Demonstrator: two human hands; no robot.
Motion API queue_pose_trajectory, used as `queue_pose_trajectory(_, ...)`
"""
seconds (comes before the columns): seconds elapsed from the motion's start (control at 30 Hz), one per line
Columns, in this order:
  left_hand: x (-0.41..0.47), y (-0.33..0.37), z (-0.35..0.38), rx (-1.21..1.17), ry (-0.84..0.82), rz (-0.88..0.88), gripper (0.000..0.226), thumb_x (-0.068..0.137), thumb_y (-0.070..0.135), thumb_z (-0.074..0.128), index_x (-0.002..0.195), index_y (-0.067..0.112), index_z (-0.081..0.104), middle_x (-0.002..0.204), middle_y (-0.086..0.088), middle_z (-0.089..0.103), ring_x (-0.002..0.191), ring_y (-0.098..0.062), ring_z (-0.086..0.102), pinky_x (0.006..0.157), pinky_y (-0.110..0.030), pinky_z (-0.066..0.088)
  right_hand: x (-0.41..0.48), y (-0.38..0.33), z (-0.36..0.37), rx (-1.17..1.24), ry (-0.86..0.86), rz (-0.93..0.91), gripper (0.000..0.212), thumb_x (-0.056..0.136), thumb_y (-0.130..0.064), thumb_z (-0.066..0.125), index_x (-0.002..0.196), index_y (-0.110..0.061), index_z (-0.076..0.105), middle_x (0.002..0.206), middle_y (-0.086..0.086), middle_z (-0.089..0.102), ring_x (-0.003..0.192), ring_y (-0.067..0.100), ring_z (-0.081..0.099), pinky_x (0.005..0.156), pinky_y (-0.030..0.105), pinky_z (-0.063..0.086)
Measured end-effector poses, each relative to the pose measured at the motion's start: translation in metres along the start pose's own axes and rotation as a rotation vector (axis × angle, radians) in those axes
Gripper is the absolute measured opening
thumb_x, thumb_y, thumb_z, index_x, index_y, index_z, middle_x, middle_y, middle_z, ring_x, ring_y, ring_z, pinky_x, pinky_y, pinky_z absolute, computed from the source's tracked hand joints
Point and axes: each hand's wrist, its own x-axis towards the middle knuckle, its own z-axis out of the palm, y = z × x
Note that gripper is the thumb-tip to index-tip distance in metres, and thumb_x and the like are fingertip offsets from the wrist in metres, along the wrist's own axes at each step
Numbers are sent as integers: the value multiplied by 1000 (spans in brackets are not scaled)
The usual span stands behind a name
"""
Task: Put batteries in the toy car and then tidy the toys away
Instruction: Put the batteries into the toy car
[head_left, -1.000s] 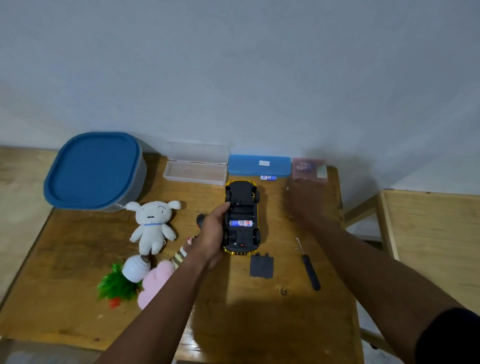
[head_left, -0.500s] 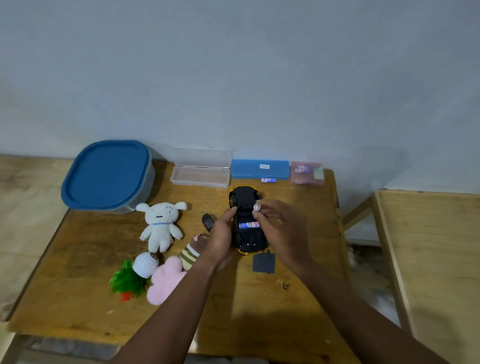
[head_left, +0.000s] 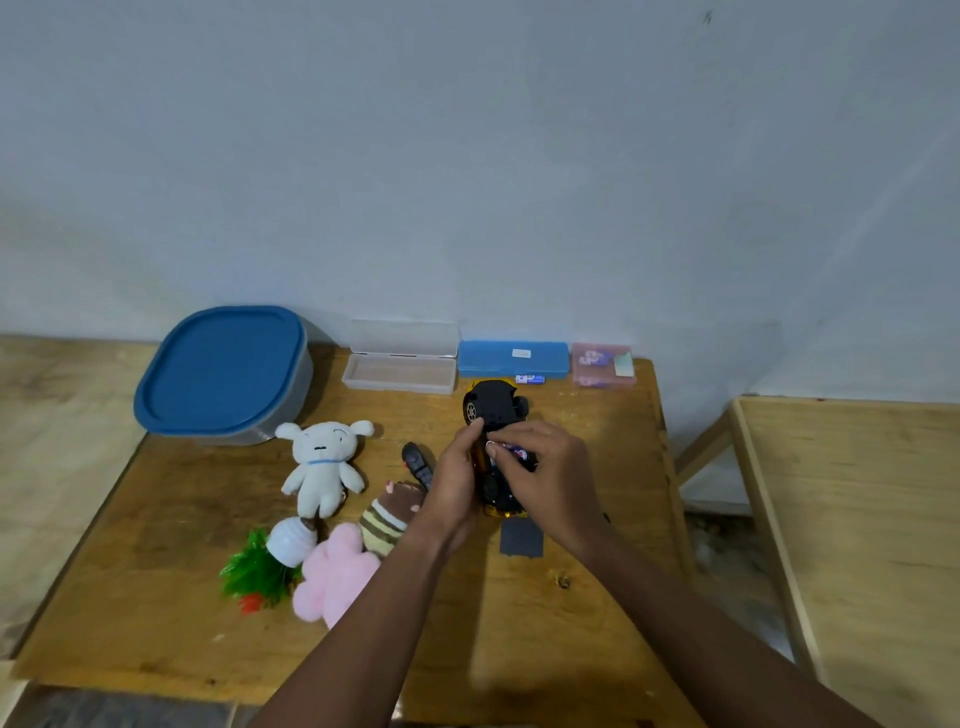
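The toy car (head_left: 492, 406) lies upside down on the wooden table (head_left: 156, 519), black underside up, tilted slightly. My left hand (head_left: 457, 483) grips its left side. My right hand (head_left: 545, 473) presses a blue battery (head_left: 519, 453) into the open compartment with thumb and fingers. The dark battery cover (head_left: 521, 538) lies flat just in front of the car. Another blue battery (head_left: 530, 379) rests behind the car by the blue case (head_left: 511, 357). A white plush (head_left: 322, 462), a pink plush (head_left: 332, 577), a striped brown plush (head_left: 387, 514) and a green toy plant (head_left: 260, 571) lie to the left.
A large grey tub with a blue lid (head_left: 223, 371) stands at the back left. An open clear box (head_left: 400, 364) and a pink box (head_left: 602, 364) sit along the wall. A black remote (head_left: 417, 464) lies left of the car. Another wooden surface (head_left: 857, 519) is on the right.
My right hand reached back, returned with a battery and now presses it into the car. The car has tipped slightly. My head has moved back a little.
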Motion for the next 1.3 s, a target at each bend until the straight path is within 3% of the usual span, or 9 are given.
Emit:
queue_pose_trajectory(0.37,1,0,-1,-21,42,17,46,106,34,40,133,4,61,129,-22,66,120,-32,63,107,-45,47,6,0,-2,89,-88,136,13,84,-22,78,96,-25,80,94,-23,69,100,4,61,84,22,51)
queue_pose_trajectory(0.53,1,1,0,-32,56,37,43,105,34,41,132,7,62,129,-23,66,120,-35,62,107,-50,46,8,4,7,61,-21,214,13,79,-30,81,91,-33,76,107,-11,56,107,10,53,86,25,49)
queue_pose_trajectory(0.67,1,2,2,3,96,47,40,104,33,42,125,8,65,124,-27,67,105,-34,67,95,-48,51,12,7,7,141,-58,391,39,73,-31,84,100,-37,57,114,-2,45,103,12,56,75,14,49)
queue_pose_trajectory(0.8,3,-2,1,37,130,47,42,104,34,40,123,6,65,120,-31,66,101,-34,67,90,-49,53,16,16,14,292,-144,582,60,58,-44,85,100,-42,42,120,1,47,110,25,57,83,46,57)
queue_pose_trajectory(0.93,5,-3,-5,90,130,45,45,104,35,37,124,4,64,118,-30,68,96,-32,70,84,-47,57,24,22,11,298,-245,719,76,67,-34,89,116,-28,31,124,7,41,112,24,49,74,31,49)
queue_pose_trajectory(1.1,12,0,-14,114,96,17,48,105,38,34,122,6,65,110,-26,72,93,-32,72,84,-47,57,38,34,19,260,-414,831,97,45,-57,90,118,-33,30,124,6,48,108,25,58,89,44,54)
queue_pose_trajectory(1.17,17,4,-17,80,84,-17,49,105,38,34,120,6,66,105,-23,73,91,-33,72,87,-49,56,46,36,22,274,-407,765,89,50,-63,86,119,-34,40,124,1,48,112,19,54,92,40,51)
queue_pose_trajectory(1.23,25,9,-23,42,89,-56,48,104,38,35,121,5,66,101,-20,75,88,-33,72,84,-47,57,61,40,27,299,-292,696,54,74,-55,78,114,-25,57,116,0,59,105,16,58,85,32,50)
queue_pose_trajectory(1.3,32,13,-30,20,111,-88,47,103,37,36,122,6,66,99,-16,75,85,-30,72,77,-41,59,79,51,29,59,-149,530,24,91,-37,67,99,-14,70,99,2,70,94,19,64,81,33,49)
